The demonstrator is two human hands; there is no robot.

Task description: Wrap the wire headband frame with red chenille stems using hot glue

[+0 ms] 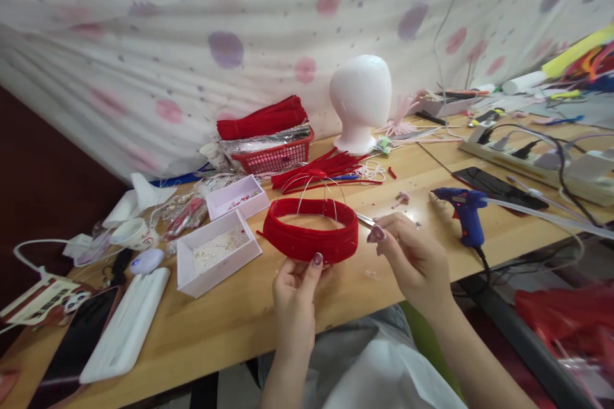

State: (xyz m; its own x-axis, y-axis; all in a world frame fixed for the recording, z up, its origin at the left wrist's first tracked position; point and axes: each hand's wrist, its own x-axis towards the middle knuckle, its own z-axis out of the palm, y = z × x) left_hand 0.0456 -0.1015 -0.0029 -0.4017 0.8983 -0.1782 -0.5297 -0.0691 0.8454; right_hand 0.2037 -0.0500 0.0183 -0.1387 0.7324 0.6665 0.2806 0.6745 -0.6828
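Note:
My left hand [296, 297] grips the near lower edge of a red fuzzy headband [309, 244], thumb in front and fingers behind and below. Thin silver wires arch over the ring and meet at a red piece on top. Just to its right, my right hand [412, 259] is closed on slim metal tweezers [365, 220], whose tip points at the band's right side. Whether the tip touches the band, I cannot tell. Behind the band lies a bundle of red fuzzy stems [311, 169].
White boxes of beads [218, 281] stand left of the band. A red basket [273, 158] and a white foam head [361, 99] are at the back. To the right lie a blue glue gun [463, 208], a phone [499, 188] and a corded power strip [542, 166].

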